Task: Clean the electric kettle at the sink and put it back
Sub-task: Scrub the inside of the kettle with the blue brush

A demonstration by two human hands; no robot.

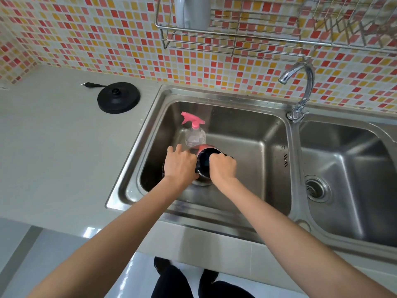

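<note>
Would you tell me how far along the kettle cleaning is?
Done: the kettle is off its base and down in the sink. In hand: the left hand holds its side while the right hand curls over its open rim. Left: finishing the clean and setting it back on the base.

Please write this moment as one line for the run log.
kettle: in left basin, mouth open | left hand: holds its side | right hand: grips at rim | spray bottle: behind kettle | base: on counter
</note>
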